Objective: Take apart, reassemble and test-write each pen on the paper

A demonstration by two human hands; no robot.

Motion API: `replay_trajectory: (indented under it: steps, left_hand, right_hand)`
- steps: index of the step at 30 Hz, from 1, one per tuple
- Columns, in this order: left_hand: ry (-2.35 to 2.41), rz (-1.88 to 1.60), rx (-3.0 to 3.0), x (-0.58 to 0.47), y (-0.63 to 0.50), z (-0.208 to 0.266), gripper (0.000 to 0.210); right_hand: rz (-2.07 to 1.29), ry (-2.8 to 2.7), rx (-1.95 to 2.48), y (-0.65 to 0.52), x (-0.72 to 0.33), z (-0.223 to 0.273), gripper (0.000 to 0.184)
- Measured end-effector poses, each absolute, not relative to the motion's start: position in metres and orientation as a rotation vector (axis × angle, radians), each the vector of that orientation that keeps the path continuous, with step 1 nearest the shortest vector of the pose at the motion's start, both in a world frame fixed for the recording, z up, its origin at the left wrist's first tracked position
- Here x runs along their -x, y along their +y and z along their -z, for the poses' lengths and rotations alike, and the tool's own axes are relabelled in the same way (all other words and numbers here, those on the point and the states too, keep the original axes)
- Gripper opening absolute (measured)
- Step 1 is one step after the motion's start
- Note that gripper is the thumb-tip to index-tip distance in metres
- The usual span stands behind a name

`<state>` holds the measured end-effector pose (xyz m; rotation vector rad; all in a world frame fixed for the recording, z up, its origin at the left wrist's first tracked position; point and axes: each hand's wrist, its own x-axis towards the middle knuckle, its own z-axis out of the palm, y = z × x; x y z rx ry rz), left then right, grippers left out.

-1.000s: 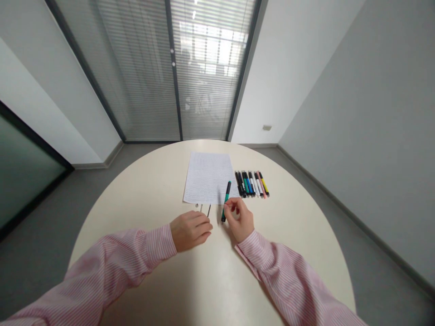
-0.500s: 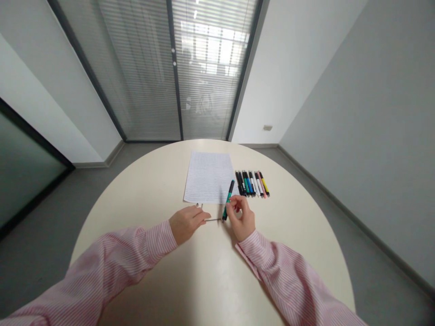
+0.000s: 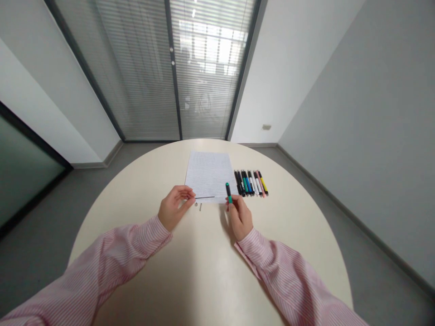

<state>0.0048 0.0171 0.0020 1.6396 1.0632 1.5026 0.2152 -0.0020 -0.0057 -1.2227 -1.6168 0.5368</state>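
My left hand [image 3: 175, 208] pinches one end of a thin dark pen refill [image 3: 205, 197], which points to the right over the lower edge of a lined sheet of paper [image 3: 209, 174]. In my right hand [image 3: 240, 217] a green and black pen barrel [image 3: 229, 192] is held tilted up, its lower end hidden by the fingers. A gap separates the refill's free end from the barrel. Two small parts lie on the table just below the paper: a tiny roundish piece [image 3: 196, 204] and a short thin piece that looks like a spring [image 3: 200, 207].
A row of several pens [image 3: 251, 183], black, green, blue, white, pink and yellow, lies right of the paper. Everything rests on a round cream table [image 3: 288, 217]. Glass panels with blinds [image 3: 146, 81] stand behind it, and a grey wall [image 3: 374, 113] is on the right.
My left hand has lifted the refill off the table and moved slightly up and left, uncovering the small parts. My right hand has turned the barrel, which now stands more toward me.
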Motion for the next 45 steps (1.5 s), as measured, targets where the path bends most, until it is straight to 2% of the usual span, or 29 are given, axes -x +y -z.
replay_trajectory:
  steps: [6,16,25,39,45]
  left_hand:
    - [1.091,-1.596,-1.282,0.004,0.028,-0.002,0.044]
    - [1.179,-1.749,-1.517,0.007,0.028,0.002,0.026]
    - [1.256,-1.885,-1.616,0.008,0.026,0.003,0.023]
    - [1.335,-1.87,-1.716,0.011,0.026,0.004,0.022]
    - [1.25,-1.728,-1.908,0.006,0.017,0.01,0.025]
  right_hand:
    - [-0.509,-1.988,1.234,-0.009,-0.211,0.003,0.017]
    - [-0.376,-2.076,1.248,-0.007,-0.21,0.009,0.02]
    - [-0.311,-2.066,1.302,-0.005,-0.21,0.011,0.02]
    - [-0.281,-2.052,1.313,-0.005,-0.211,0.011,0.02]
    - [-0.235,-2.125,1.255,-0.006,-0.207,0.009,0.02]
